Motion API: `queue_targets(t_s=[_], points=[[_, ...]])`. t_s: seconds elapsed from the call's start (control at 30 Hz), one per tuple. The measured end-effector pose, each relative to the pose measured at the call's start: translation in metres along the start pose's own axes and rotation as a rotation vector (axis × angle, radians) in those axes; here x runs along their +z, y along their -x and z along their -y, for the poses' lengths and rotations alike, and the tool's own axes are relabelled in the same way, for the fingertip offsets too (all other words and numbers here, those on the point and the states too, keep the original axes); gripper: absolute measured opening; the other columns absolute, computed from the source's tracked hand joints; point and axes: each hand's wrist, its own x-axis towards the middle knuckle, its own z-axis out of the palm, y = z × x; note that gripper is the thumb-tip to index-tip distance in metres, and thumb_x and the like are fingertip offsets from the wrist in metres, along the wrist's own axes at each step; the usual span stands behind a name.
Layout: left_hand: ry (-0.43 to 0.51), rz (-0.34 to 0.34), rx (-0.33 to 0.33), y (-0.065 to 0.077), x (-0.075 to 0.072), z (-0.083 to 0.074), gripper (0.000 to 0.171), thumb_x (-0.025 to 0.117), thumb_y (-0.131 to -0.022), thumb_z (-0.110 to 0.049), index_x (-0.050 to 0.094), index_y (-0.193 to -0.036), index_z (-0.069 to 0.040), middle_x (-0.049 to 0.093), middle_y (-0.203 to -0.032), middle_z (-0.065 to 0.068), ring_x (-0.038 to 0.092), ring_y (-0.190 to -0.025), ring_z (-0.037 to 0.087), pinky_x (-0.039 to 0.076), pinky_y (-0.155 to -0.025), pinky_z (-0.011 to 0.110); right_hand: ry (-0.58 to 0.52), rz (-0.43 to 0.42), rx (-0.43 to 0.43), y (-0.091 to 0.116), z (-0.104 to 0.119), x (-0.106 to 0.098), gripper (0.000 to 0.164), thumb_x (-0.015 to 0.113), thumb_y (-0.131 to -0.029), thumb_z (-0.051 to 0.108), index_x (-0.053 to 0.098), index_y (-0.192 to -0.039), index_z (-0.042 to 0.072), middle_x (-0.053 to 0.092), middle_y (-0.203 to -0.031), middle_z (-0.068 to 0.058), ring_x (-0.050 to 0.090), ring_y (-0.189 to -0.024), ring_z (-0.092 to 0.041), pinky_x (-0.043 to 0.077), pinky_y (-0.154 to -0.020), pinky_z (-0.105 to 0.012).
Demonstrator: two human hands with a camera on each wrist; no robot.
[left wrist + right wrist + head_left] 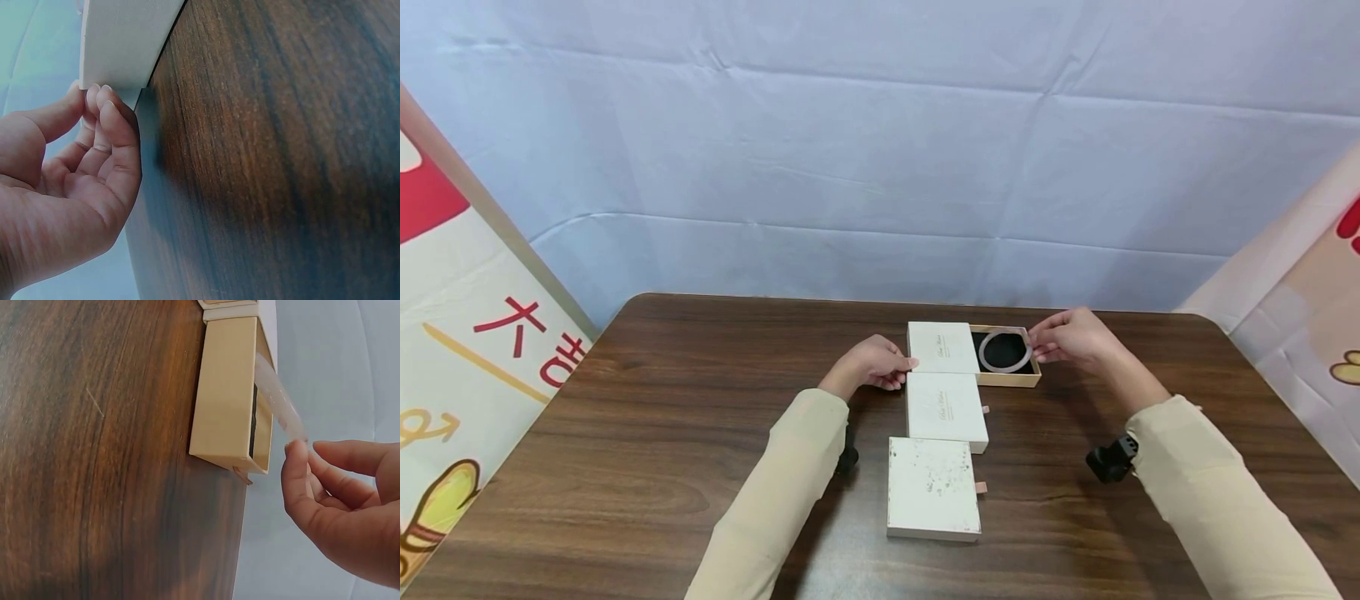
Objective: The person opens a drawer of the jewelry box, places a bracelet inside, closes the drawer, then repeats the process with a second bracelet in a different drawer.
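Observation:
The farthest white gift box point(943, 347) has its drawer point(1009, 380) pulled out to the right, showing a black lining. My left hand point(880, 362) holds the box at its left end, thumb on the top edge and fingers curled at the side; in the left wrist view the fingertips meet the corner of the white box point(119, 47). With thumb and fingers, my right hand point(1071, 337) pinches the right side of a pale translucent bangle point(983, 357). In the right wrist view the bangle point(278, 397) slants up out of the drawer point(226, 387), its far end hidden inside.
Two more white boxes stand in line nearer me: a closed middle box point(946, 408) and a speckled box point(931, 487), each with a small pink tab on the right. They rest on a brown wooden table point(662, 467). A pale cloth point(880, 167) hangs behind.

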Motion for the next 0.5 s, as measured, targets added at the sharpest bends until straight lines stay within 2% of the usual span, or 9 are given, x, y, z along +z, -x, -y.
queue_targets(t_s=[0.23,0.5], points=[[-0.001,-0.002,0.005,-0.001,0.001,0.001,0.025,0.061,-0.090,-0.016,0.055,-0.069,-0.003,0.052,-0.059,0.005,0.052,-0.051,0.013,0.046,-0.051,0.023,0.049,0.015,-0.027,0.003,0.001,-0.005,0.032,0.044,-0.092,-0.006,0.040,-0.117,-0.025,0.062,-0.086,-0.015,0.062,-0.072,-0.017,0.052,-0.076,-0.039],[-0.006,0.000,0.006,-0.001,0.000,0.001,0.024,0.061,-0.090,-0.016,0.056,-0.070,-0.003,0.052,-0.059,0.005,0.052,-0.051,0.013,0.046,-0.052,0.023,0.070,0.008,-0.051,0.004,-0.001,-0.014,0.032,0.045,-0.092,-0.006,0.040,-0.117,-0.024,0.063,-0.088,-0.016,0.063,-0.073,-0.019,0.053,-0.074,-0.038]])
